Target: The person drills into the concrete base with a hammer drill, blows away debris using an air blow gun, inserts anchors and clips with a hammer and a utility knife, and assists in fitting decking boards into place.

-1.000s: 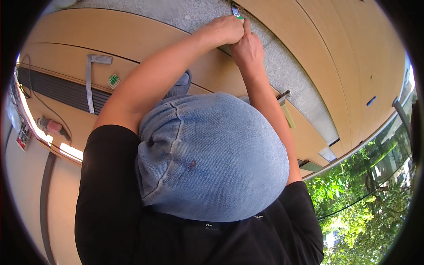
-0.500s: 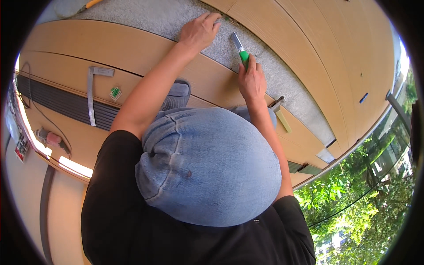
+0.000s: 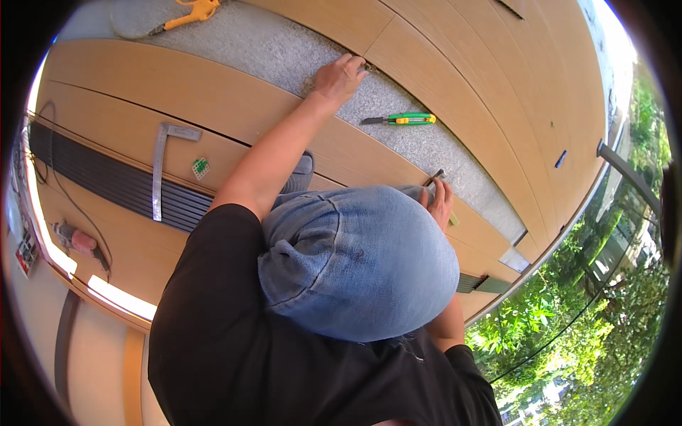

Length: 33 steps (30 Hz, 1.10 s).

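Floor's tan boards (image 3: 156,82) w/ a bare grey strip (image 3: 263,46) running diag. from upper L to lower R; dark slatted band (image 3: 106,174) along the floor's lower L, greenery (image 3: 561,334) past its R edge. Green/yellow utility knife (image 3: 401,119) lies across the strip, dark blade twd lower edge, butt nr upper edge.

L hand (image 3: 339,78): fingers bent, close together, tips at strip's upper edge by a small dark bit, too small to ID; can't tell if it's gripped. R hand (image 3: 439,202): fingers bent over the hammer (image 3: 438,175) at strip's lower edge; grip unclear, wrist hidden behind denim knee (image 3: 362,263). Orange air gun (image 3: 195,12) cut off up top.

Room: long stretch of strip btwn air gun & L hand; shorter gap btwn knife & hammer.
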Motion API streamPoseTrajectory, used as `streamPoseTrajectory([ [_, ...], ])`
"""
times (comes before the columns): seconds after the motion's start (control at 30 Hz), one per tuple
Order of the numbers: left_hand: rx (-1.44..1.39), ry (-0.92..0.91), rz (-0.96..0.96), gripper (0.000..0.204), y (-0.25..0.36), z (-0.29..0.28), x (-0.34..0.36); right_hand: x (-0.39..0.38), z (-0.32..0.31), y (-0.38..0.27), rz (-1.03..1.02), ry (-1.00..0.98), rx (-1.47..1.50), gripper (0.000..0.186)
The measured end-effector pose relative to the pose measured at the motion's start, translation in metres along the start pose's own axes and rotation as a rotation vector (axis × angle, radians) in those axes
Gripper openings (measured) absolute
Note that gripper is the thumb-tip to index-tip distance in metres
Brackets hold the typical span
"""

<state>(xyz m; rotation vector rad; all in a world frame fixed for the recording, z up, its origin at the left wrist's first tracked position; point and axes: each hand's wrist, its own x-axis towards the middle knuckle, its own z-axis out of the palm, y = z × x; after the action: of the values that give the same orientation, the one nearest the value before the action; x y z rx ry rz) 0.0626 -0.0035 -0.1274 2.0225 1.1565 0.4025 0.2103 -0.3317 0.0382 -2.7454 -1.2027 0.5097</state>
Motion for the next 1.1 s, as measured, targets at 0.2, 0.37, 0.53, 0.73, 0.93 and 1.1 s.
streamPoseTrajectory([
  [0.2, 0.024, 0.039, 0.006, 0.027, 0.006, 0.001, 0.004, -0.017, 0.006, 0.004, 0.243, 0.038, 0.140, 0.033],
  [0.37, 0.064, 0.024, -0.102, 0.028, 0.003, 0.007, 0.013, -0.006, 0.029, 0.041, 0.078, 0.062, 0.082, 0.029],
  [0.53, 0.011, 0.016, -0.115, 0.022, 0.012, 0.009, 0.011, -0.016, 0.023, 0.037, 0.085, 0.081, 0.192, 0.028],
  [0.73, 0.064, 0.065, -0.014, 0.020, -0.016, -0.009, -0.017, -0.022, 0.027, 0.054, -0.043, 0.054, 0.242, 0.028],
  [0.93, 0.384, -0.644, 0.013, 0.040, -0.058, -0.137, -0.111, -0.047, 0.036, 0.103, -0.077, 0.082, 0.212, 0.028],
  [1.1, -0.012, 0.559, -0.319, 0.051, -0.133, -0.481, -0.051, -0.034, -0.005, 0.043, 0.085, 0.154, 0.223, 0.026],
])
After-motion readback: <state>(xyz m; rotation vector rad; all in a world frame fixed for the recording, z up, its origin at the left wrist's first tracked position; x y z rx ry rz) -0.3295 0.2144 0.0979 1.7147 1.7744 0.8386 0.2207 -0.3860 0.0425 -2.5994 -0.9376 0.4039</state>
